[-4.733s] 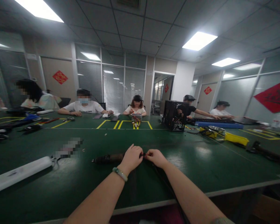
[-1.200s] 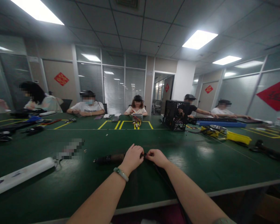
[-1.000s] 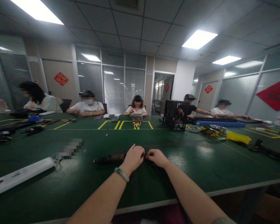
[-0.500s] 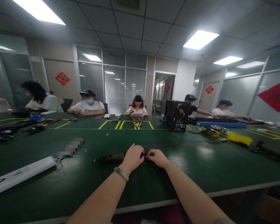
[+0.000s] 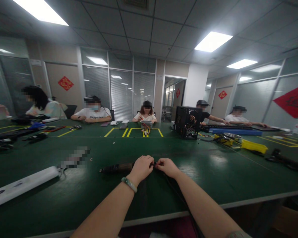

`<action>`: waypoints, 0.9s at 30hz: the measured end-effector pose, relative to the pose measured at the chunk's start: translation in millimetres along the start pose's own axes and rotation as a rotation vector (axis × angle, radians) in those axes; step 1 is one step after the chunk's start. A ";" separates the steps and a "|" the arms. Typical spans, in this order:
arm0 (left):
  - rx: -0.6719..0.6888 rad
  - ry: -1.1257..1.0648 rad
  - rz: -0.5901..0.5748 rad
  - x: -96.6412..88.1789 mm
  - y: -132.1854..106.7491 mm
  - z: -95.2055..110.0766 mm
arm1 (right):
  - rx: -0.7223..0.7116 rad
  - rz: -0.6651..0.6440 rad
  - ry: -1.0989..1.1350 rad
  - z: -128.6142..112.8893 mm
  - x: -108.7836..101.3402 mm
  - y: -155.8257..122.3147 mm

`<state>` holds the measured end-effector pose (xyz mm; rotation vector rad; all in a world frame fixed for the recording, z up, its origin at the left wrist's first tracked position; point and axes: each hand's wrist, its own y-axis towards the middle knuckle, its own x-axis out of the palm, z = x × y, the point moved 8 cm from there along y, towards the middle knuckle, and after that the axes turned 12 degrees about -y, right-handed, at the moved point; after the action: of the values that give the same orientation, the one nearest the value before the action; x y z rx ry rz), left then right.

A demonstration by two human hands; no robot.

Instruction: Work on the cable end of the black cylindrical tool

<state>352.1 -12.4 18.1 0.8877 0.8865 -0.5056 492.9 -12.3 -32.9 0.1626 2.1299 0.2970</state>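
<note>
A dark electric screwdriver [image 5: 118,168] lies on the green table, its bit pointing left. My left hand [image 5: 143,167] is wrapped over its rear end and hides that part. Close against it, my right hand [image 5: 167,167] pinches the plug end of a black cable [image 5: 172,187] at the back of the screwdriver. From my right fingers the cable runs down under my forearm toward the table's near edge. The fingers cover the joint, so I cannot tell whether the plug is fully seated.
A white power strip [image 5: 24,185] lies at the left. Behind my hands stands a black computer case [image 5: 186,122]. A yellow tray [image 5: 254,146] and a blue bar [image 5: 237,133] are at the right. Several people sit along the far side, and yellow tape [image 5: 132,129] marks the table.
My left hand's fingers have lowered slightly over the screwdriver's rear. Both hands otherwise keep the same place, and the screwdriver has hardly moved.
</note>
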 end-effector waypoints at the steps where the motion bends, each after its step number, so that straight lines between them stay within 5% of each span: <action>1: -0.015 -0.006 -0.012 0.9 -0.2 -1.6 | 0.001 -0.003 0.001 0.1 0.0 0.0; 18: -0.037 -0.022 -0.057 3.0 -0.6 -10.7 | -0.003 -0.046 0.106 1.2 4.8 0.8; 27: -0.035 0.010 -0.070 -1.7 -0.8 -2.3 | -0.029 -0.019 -0.033 -6.1 -3.7 0.3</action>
<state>349.5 -10.9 18.4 0.8303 0.9355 -0.5454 489.8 -13.8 -26.6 0.1299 2.0918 0.3123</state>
